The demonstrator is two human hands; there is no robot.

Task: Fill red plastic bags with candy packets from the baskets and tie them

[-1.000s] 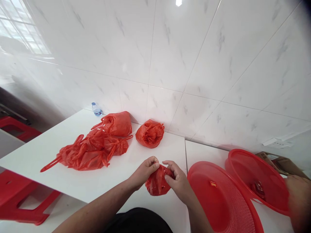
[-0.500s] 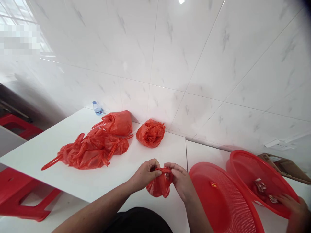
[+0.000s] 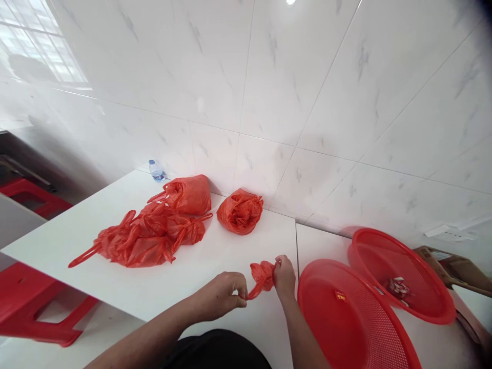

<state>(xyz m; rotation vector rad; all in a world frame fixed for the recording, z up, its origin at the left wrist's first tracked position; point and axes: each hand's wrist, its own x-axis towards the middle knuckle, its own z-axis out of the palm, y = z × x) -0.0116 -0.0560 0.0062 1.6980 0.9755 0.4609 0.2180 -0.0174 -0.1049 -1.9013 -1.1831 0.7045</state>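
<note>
A small red plastic bag (image 3: 261, 277) is stretched between my two hands just above the white table (image 3: 115, 241). My left hand (image 3: 225, 294) pinches its lower end near the table's front edge. My right hand (image 3: 283, 274) grips the bunched upper end, a little farther from me. A pile of red plastic bags (image 3: 149, 236) lies on the table to the left. A separate red bag (image 3: 240, 211) with its top open sits by the wall.
Two red mesh baskets lie at the right: a near one (image 3: 346, 318) and a far one (image 3: 400, 277) with a few small wrapped items. A water bottle (image 3: 157, 170) stands by the wall. Red stools (image 3: 34, 312) are at the left. A cardboard box (image 3: 453, 266) is far right.
My hands have pulled apart, drawing the small red bag out tight between them. The other person's hand at the far right basket has left the view, and that basket has shifted.
</note>
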